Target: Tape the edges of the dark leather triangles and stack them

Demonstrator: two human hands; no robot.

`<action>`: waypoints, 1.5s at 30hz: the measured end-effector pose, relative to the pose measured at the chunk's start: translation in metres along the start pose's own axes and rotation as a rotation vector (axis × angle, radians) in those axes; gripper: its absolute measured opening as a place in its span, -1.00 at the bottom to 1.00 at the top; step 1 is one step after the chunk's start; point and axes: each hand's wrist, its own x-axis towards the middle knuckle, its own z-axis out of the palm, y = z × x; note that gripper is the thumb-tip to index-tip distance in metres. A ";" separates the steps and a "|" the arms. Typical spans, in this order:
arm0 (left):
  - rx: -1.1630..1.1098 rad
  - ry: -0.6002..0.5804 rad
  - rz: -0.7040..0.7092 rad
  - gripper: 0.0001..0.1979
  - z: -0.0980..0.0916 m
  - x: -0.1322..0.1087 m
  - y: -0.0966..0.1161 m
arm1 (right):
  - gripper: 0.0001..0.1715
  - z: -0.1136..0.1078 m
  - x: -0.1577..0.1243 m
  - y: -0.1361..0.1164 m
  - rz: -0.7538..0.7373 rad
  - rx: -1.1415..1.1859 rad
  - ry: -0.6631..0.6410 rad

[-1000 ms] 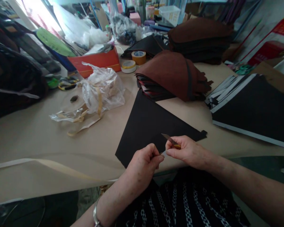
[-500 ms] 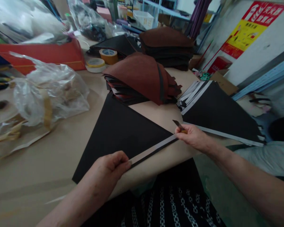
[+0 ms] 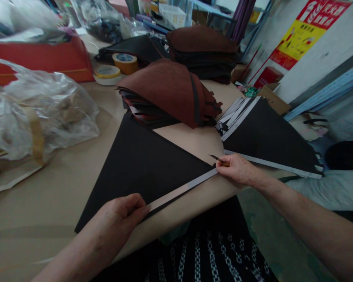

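A black triangular sheet [image 3: 141,156] lies on the table, with a pale tape strip [image 3: 176,191] along its near edge. My left hand [image 3: 120,215] is closed, thumb and fingers pinching the strip's left end at that edge. My right hand [image 3: 238,167], also closed, is at the sheet's right corner. It grips a small knife [image 3: 219,159] whose dark blade points left, and its fingertips meet the strip's right end. Whether they also pinch the tape is hidden.
A pile of brown and black pieces [image 3: 164,90] overlaps the sheet's far corner. On the right lies a stack of black pieces with pale edges [image 3: 267,133]. Tape rolls [image 3: 107,72], a clear plastic bag [image 3: 59,109] and a red box [image 3: 47,58] stand at the left.
My left hand has slid left along the sheet's near edge, and more of the strip shows between my hands. The knife blade lies flatter. The whole view has shifted slightly.
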 end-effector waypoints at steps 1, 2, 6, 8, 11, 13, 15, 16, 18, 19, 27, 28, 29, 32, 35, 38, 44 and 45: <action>0.003 0.001 -0.003 -0.66 0.000 0.000 0.000 | -0.88 0.000 0.000 -0.001 -0.003 -0.016 0.001; 0.003 0.005 -0.005 -0.66 0.000 0.000 0.000 | -0.88 0.000 -0.001 -0.002 -0.005 -0.033 0.002; 0.024 -0.001 -0.001 -0.65 0.001 0.000 0.002 | -0.87 0.000 -0.003 -0.008 -0.021 -0.141 0.023; 0.058 -0.009 0.004 -0.65 0.000 0.000 0.002 | -0.86 0.001 -0.004 -0.010 -0.031 -0.188 0.036; 0.111 -0.028 -0.002 -0.65 0.000 0.001 0.003 | -0.84 0.001 -0.004 -0.010 -0.065 -0.235 0.035; 0.144 -0.043 -0.005 -0.64 -0.001 0.001 0.003 | -0.88 0.000 -0.004 -0.007 -0.066 -0.274 0.054; 0.167 -0.048 -0.003 -0.63 -0.001 0.001 0.004 | -0.85 -0.002 -0.004 -0.004 -0.039 -0.314 0.084; 0.177 -0.049 -0.001 -0.63 -0.001 0.001 0.005 | -0.82 -0.004 -0.004 -0.004 -0.031 -0.334 0.096; 0.196 -0.040 0.002 -0.64 -0.001 0.000 0.006 | -0.84 -0.006 -0.006 -0.008 -0.058 -0.342 0.093; 0.204 -0.036 0.006 -0.65 0.000 0.000 0.006 | -0.87 -0.007 -0.007 -0.013 -0.094 -0.318 0.082; 0.208 -0.029 0.012 -0.69 -0.004 -0.005 0.017 | -0.58 0.018 0.005 -0.043 -0.338 0.170 -0.113; 0.204 -0.026 0.015 -0.70 -0.004 -0.006 0.018 | -0.56 0.022 0.008 -0.041 -0.337 0.156 -0.120; 0.200 -0.021 0.022 -0.70 -0.005 -0.008 0.018 | -0.55 0.026 0.010 -0.039 -0.338 0.125 -0.119; 0.180 -0.011 0.032 -0.70 -0.006 -0.015 0.010 | -0.54 0.032 0.012 -0.034 -0.362 -0.019 -0.093; 0.138 -0.016 0.008 -0.68 -0.011 -0.029 -0.012 | -0.56 0.032 0.009 -0.035 -0.388 -0.137 -0.076; 0.076 -0.023 -0.051 -0.62 -0.024 -0.051 -0.045 | -0.58 0.033 0.007 -0.036 -0.382 -0.183 -0.085; -0.016 -0.034 -0.301 -0.60 -0.065 -0.105 -0.109 | -0.63 0.036 0.006 -0.037 -0.334 -0.254 -0.108; -0.032 -0.032 -0.324 -0.61 -0.071 -0.113 -0.119 | -0.63 0.036 0.006 -0.038 -0.321 -0.266 -0.115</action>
